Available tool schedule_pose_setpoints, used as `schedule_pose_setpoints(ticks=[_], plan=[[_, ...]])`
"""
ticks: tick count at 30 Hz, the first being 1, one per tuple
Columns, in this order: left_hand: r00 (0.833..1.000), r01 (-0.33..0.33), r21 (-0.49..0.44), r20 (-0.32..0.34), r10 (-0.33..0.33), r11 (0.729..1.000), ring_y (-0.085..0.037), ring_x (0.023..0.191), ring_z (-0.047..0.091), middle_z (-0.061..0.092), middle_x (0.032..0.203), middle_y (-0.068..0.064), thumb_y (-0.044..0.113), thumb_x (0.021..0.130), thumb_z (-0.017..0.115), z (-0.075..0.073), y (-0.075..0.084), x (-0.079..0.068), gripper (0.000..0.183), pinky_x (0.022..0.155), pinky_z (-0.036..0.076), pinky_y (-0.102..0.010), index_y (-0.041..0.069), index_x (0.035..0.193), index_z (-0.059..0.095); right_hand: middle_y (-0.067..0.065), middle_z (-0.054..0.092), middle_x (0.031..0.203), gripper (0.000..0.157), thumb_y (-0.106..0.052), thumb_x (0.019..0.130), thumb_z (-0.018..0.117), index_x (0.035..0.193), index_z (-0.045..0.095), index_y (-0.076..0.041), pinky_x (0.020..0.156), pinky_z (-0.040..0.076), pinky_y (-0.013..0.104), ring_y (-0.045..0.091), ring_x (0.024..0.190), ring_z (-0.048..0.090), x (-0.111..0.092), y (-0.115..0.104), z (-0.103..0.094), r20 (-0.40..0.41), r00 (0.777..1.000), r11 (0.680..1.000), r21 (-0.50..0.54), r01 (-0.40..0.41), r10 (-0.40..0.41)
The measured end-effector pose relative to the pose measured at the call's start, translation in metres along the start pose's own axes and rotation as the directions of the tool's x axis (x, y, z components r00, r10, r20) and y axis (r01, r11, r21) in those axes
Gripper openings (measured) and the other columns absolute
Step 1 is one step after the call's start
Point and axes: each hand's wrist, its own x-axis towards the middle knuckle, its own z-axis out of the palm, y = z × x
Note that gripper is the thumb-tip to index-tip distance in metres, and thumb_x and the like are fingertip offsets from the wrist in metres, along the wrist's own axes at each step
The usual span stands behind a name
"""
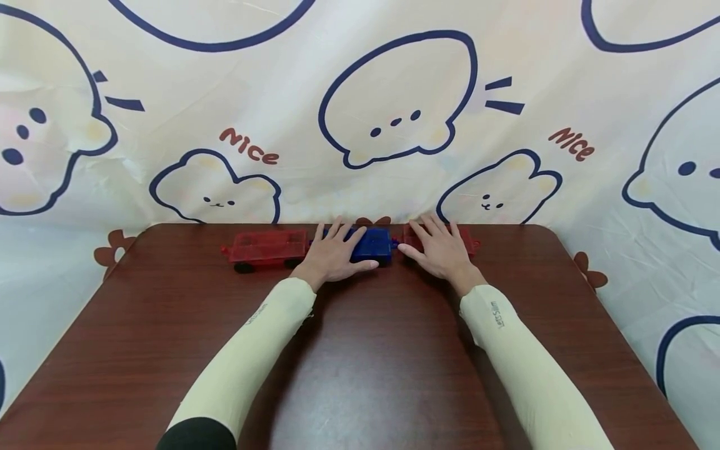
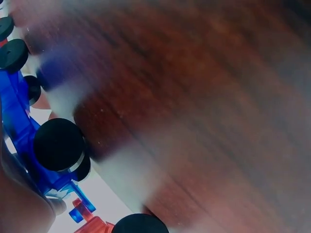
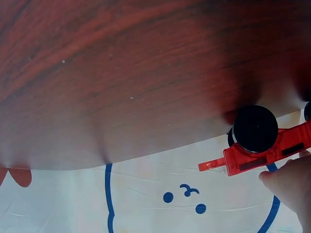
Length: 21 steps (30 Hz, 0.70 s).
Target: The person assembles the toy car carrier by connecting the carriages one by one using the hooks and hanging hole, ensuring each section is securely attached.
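Note:
Three toy wagons of see-through plastic stand in a row along the table's far edge. My left hand (image 1: 332,255) lies with fingers spread over the blue wagon (image 1: 375,245), its thumb pointing right along the near side. Part of that wagon's left end is hidden under the hand. A red wagon (image 1: 269,247) stands to its left. On the right, my right hand (image 1: 441,251) rests with fingers spread on another red wagon (image 1: 468,240), covering much of it. The left wrist view shows black wheels (image 2: 59,144) under the blue wagon and its coupling (image 2: 83,198) linked to a red one.
The brown wooden table (image 1: 371,362) reaches from the wagons toward the body. Right behind its far edge hangs a white cloth (image 1: 304,100) printed with blue-outlined cartoon animals, which also runs down both sides.

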Motion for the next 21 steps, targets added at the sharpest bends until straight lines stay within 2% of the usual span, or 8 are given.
schedule_pose_setpoints(ticks=[8, 14, 21], plan=[[1.0, -0.007, 0.013, -0.015, 0.007, 1.0, -0.035, 0.155, 0.002, 0.015, 0.169, -0.012, 0.086, 0.088, 0.035, -0.001, 0.004, 0.006, 0.098, 0.12, 0.003, -0.062, 0.025, 0.164, 0.02, 0.01, 0.019, 0.168, 0.087, -0.077, 0.096, 0.03, 0.162, 0.028, -0.021, 0.119, 0.005, 0.065, 0.032, 0.155, 0.007, 0.005, -0.002, 0.001, 0.025, 1.0, 1.0, -0.016, -0.011, 0.012], [1.0, -0.01, 0.012, -0.014, 0.011, 1.0, -0.033, 0.156, 0.001, 0.013, 0.169, -0.01, 0.086, 0.088, 0.033, 0.0, 0.007, 0.011, 0.098, 0.121, 0.0, -0.061, 0.026, 0.164, 0.019, 0.011, 0.018, 0.168, 0.087, -0.077, 0.096, 0.029, 0.163, 0.027, -0.021, 0.119, 0.003, 0.065, 0.032, 0.155, 0.006, 0.007, -0.003, 0.003, 0.043, 0.999, 1.0, -0.021, -0.015, 0.015], [1.0, 0.017, 0.014, 0.012, -0.017, 1.0, -0.032, 0.156, -0.002, 0.011, 0.17, -0.009, 0.087, 0.087, 0.033, 0.001, 0.008, 0.017, 0.099, 0.12, -0.004, -0.06, 0.028, 0.165, 0.015, 0.011, 0.014, 0.169, 0.088, -0.078, 0.096, 0.025, 0.164, 0.021, -0.022, 0.118, 0.001, 0.066, 0.034, 0.155, 0.004, 0.008, -0.003, 0.003, 0.079, 0.997, 0.998, -0.061, -0.005, 0.01]])
